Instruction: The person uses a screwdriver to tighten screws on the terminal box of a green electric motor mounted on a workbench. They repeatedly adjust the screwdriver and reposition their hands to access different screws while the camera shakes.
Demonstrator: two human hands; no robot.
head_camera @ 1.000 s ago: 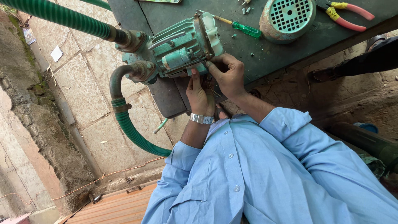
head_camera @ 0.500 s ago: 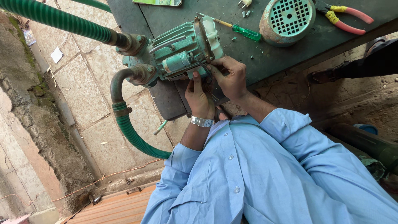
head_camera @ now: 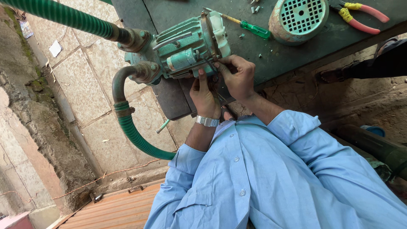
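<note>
Pump motor (head_camera: 186, 46) sits at counter (head_camera: 275, 55) edge, hoses attached. Looks heavy, rigid metal; grip by finned body. Left hand (head_camera: 204, 95) & right hand (head_camera: 237, 76) fingers pinched on thin wires at its end.

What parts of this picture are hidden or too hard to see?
Head view only:
- What the fingertips pinch: hidden by the right hand and left hand against the green metal water pump.
- Thin wires by the hands: too small to follow.
- Pink-and-yellow-handled pliers: jaws cut off by the top edge.
- Ribbed green hose: far end cut off by the left edge.
- Dark green tabletop's underside: in shadow.
</note>
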